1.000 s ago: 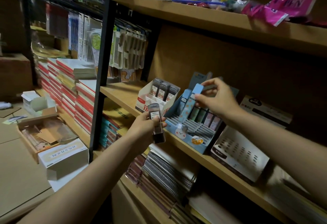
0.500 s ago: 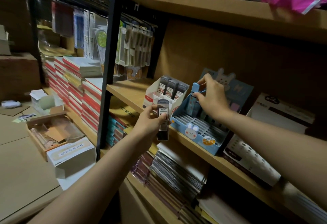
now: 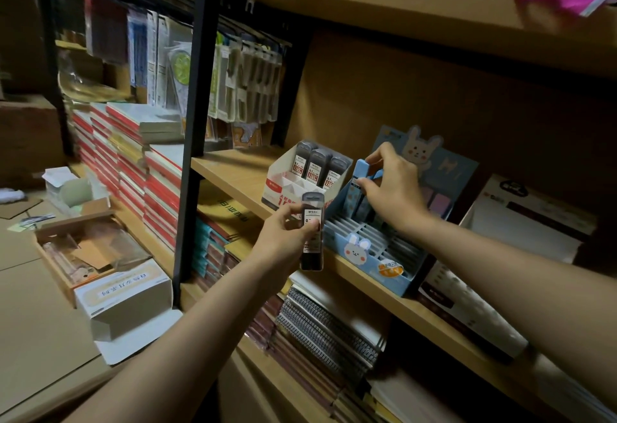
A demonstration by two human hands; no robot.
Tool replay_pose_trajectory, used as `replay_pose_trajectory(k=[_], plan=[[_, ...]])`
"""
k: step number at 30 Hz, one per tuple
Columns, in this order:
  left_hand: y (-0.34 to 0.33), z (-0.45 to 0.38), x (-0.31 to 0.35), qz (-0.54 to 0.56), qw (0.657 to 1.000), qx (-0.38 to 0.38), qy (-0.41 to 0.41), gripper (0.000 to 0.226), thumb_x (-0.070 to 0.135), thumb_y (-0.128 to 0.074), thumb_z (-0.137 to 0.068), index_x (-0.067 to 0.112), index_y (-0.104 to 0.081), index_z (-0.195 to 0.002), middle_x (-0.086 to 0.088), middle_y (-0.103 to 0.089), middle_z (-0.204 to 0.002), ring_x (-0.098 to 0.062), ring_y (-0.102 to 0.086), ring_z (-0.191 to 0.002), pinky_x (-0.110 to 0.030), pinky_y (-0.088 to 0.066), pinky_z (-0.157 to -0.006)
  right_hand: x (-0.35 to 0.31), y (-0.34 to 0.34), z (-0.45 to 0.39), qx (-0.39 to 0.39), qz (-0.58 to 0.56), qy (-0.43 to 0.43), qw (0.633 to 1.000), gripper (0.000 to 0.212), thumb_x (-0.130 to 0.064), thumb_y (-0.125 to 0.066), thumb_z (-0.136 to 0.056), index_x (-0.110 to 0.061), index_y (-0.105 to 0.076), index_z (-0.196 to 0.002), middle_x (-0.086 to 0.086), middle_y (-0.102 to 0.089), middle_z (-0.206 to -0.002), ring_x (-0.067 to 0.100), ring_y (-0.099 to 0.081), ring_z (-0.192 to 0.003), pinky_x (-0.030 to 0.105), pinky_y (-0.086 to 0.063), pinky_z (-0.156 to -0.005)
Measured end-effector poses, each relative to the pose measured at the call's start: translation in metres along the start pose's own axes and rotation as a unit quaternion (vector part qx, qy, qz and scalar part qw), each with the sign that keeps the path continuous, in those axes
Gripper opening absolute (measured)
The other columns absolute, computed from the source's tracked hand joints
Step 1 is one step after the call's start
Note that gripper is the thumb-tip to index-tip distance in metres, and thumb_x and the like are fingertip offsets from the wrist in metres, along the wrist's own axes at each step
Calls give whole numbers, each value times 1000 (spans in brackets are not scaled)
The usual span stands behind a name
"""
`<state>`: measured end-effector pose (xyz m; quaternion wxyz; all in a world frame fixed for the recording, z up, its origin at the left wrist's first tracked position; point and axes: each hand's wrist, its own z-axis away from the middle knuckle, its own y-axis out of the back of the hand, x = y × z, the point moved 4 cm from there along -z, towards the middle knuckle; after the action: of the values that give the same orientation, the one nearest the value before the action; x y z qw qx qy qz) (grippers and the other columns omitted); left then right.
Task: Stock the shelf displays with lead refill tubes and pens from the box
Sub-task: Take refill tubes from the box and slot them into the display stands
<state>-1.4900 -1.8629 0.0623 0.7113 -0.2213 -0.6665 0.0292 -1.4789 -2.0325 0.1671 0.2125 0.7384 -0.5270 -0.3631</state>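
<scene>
Left hand (image 3: 283, 239) grips a dark tube (image 3: 312, 232), hiding its label; right hand (image 3: 394, 189) pinches a blue tube (image 3: 359, 177).

The dark lead tube (image 3: 313, 231) held in the left hand (image 3: 285, 237) carries a white label reading "M&G", with a figure starting "0" below it, the rest hidden. The three tubes (image 3: 316, 168) standing in the white display box (image 3: 289, 185) have labels reading "0.7" above a red "100". The front of that box shows large red print, partly covered and not legible. Chinese characters on the white carton (image 3: 124, 292) are too blurred to read.
</scene>
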Motion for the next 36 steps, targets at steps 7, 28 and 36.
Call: replay_pose_trajectory(k=[7,28,36], plan=[[2,0,-6,21,1000,14,0,21,5,-62,-90,14,-57,-109,-8,-67,-99,-27,-66,-101,-41,-56,-78,0,-9,5,11,19,-15,1000,25,-9,-75,-83,-10,-55,-97,5,-60,-95,18,-57,-83,31,-51,-69],[2,-1,34,-288,932,60,-212,33,27,-60,-93,22,-51,-124,3,-56,-125,-9,-55,-111,-24,-51,-85,-48,26,-8,-112,-116,-8,987,22,-17,-78,-81,-18,-68,-100,0,-70,-96,12,-69,-84,32,-59,-78],[4,-20,34,-600,742,10,-298,72,54,-48,-93,32,-15,-152,7,-2,-162,-16,5,-149,-41,0,-118,-28,32,-62,38,-28,-35,998,20,-19,-75,-83,-27,-60,-95,-5,-63,-94,10,-60,-83,14,-46,-63]])
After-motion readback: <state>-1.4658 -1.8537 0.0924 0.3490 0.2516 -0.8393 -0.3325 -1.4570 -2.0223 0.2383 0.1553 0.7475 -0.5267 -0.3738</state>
